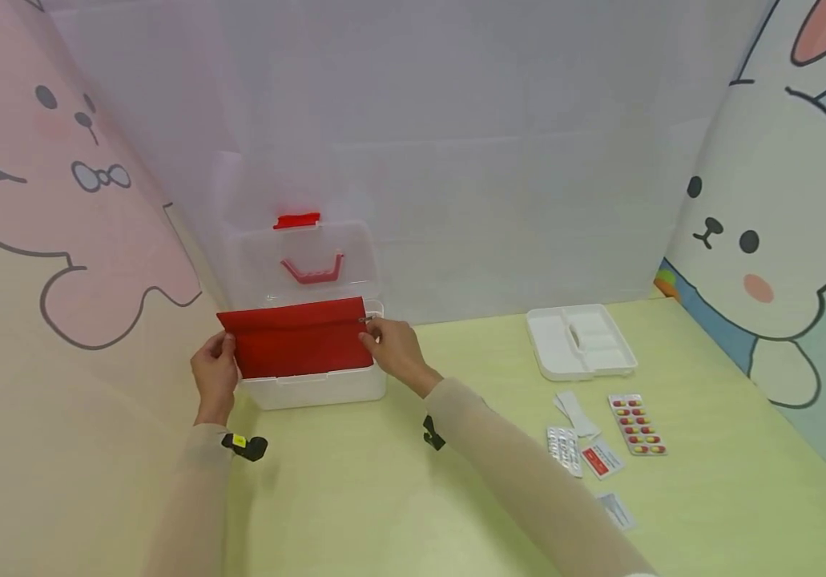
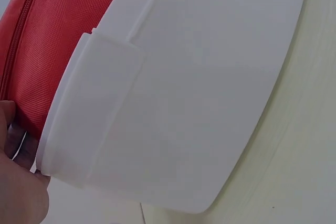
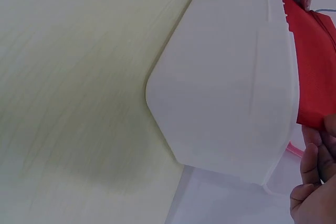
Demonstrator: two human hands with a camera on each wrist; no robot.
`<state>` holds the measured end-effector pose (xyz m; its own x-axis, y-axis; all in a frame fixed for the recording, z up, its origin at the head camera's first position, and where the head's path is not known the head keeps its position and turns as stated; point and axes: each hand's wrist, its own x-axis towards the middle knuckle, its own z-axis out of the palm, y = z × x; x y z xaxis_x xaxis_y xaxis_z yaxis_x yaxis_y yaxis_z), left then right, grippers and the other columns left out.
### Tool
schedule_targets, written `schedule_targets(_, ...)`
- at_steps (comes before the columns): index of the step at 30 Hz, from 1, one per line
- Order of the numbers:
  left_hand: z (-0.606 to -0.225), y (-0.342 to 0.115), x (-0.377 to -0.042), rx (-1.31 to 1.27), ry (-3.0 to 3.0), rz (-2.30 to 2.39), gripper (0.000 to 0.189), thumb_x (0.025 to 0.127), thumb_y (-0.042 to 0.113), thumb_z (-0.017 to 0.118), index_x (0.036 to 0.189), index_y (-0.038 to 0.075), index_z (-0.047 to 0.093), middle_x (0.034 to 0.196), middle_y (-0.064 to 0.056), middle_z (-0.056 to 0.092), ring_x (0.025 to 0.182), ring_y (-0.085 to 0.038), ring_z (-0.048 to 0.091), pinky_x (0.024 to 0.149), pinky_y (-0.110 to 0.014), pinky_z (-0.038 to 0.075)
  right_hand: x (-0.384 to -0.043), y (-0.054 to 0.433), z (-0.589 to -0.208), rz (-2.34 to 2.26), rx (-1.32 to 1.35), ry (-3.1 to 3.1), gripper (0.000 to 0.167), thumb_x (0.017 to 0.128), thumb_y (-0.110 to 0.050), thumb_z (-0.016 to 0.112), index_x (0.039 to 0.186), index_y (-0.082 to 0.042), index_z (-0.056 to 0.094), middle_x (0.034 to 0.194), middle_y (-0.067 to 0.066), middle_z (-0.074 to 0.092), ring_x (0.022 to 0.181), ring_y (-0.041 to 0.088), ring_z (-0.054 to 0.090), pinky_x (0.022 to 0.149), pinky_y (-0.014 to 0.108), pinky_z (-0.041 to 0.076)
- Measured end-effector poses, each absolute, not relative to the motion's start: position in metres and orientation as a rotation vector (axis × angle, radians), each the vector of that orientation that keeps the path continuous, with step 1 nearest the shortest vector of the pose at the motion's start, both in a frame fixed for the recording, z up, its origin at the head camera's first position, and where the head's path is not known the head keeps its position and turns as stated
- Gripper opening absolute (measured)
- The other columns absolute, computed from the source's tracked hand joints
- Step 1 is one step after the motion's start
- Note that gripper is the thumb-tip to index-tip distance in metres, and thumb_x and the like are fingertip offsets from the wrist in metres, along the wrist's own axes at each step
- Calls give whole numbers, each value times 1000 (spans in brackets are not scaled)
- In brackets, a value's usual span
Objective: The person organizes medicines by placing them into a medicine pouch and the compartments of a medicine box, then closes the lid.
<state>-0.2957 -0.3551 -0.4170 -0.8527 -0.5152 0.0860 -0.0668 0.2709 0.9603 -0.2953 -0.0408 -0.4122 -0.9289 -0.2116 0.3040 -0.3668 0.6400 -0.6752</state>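
Pouch (image 1: 297, 351), red, zippered, upright in mouth of white box (image 1: 319, 392) on desk (image 1: 355, 497); translucent lid (image 1: 254, 268) raised behind. Both hands curled: left hand (image 1: 214, 372) pinches pouch's left end between thumb and fingers; right hand (image 1: 396, 350) pinches right end, by zipper pull (image 1: 364, 320).

I wear plain beige long sleeves (image 1: 521, 473) and two black wrist cameras (image 1: 433, 433); the left camera (image 1: 257, 448) bears a yellow label (image 1: 239, 441).

Pouch (image 1: 300, 346) and box (image 1: 317, 391) left of tray (image 1: 558, 346)
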Motion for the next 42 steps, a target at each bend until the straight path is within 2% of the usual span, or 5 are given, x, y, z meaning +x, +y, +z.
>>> schedule_targets(5, -427, -356, -294, 520, -2212, -1561, 44, 103, 34, 46, 141, 14, 54, 135, -11, 58, 110, -14, 54, 106, -29, 46, -294, -42, -420, 1127, 453, -2678, 20, 96, -25, 62, 103, -12, 75, 93, 1, 71, 85, 15, 57, 73, 24, 48)
schedule_targets(16, -433, -358, -295, 396, -2210, -1434, 37, 101, 24, 50, 132, 7, 62, 123, -15, 64, 94, 0, 54, 87, -14, 46, -294, -46, -427, 1283, 321, -2636, 18, 92, -23, 67, 97, -9, 75, 88, 6, 69, 75, 15, 53, 64, 23, 41)
schedule_targets(33, -436, -355, -293, 304, -2280, -1367, 36, 103, 24, 46, 131, 8, 62, 131, -14, 64, 112, -21, 59, 104, -32, 48, -295, -48, -431, 1351, 310, -2675, 27, 96, -33, 60, 105, -9, 68, 77, 1, 65, 68, 12, 54, 59, 21, 44)
schedule_targets(38, -439, -355, -295, 263, -2318, -1259, 35, 102, 22, 49, 131, 8, 62, 130, -15, 65, 111, -27, 61, 96, -21, 51, -296, -50, -431, 1285, 290, -2705, 27, 97, -32, 60, 105, -8, 68, 76, 2, 65, 67, 14, 54, 57, 21, 43)
schedule_targets(42, -441, -355, -296, 241, -2334, -1219, 35, 102, 21, 49, 133, 7, 60, 132, -17, 63, 112, -31, 61, 98, -30, 52, -295, -52, -431, 1239, 287, -2718, 29, 96, -30, 60, 112, -6, 66, 78, 3, 65, 68, 13, 54, 57, 20, 42)
